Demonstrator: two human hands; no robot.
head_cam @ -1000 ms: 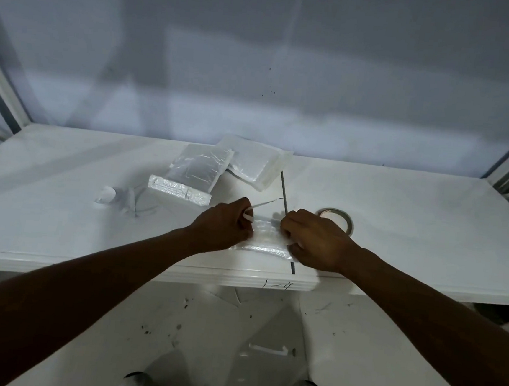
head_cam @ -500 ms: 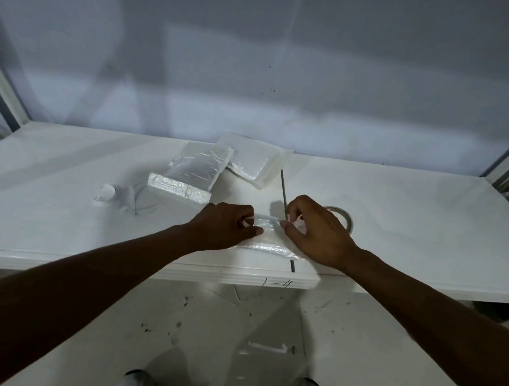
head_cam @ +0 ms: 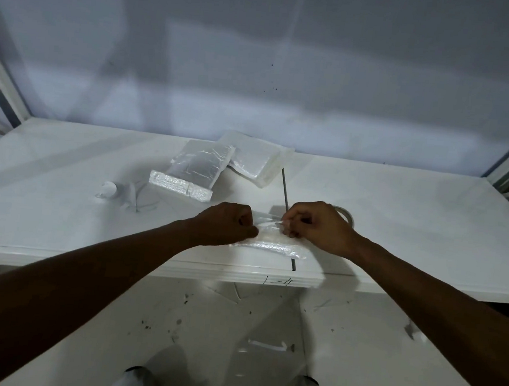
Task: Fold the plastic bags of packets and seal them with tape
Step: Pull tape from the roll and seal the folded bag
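Plastic bag [head_cam: 268,245] of packets, folded

Dim scene, cool blue-grey cast, low contrast. Brightest zone is a soft horizontal band on the back wall [head_cam: 284,121] at 12 o'clock, with broad vertical shadow stripes crossing it toward 11. White table [head_cam: 61,200] reflects diffuse light, no hard glare; faint sheen on the near bag [head_cam: 273,246] and the two bags [head_cam: 218,165] behind it. Both forearms read nearly black, underexposed, detail lost. Left hand [head_cam: 225,227] and right hand [head_cam: 318,226] throw a short soft shadow toward 12. Wide-angle bowing: frame posts at 9 and 3 o'clock lean outward, table edge curves. Focus acceptable at centre, softer at the corners; floor [head_cam: 235,329] at 6 murky.
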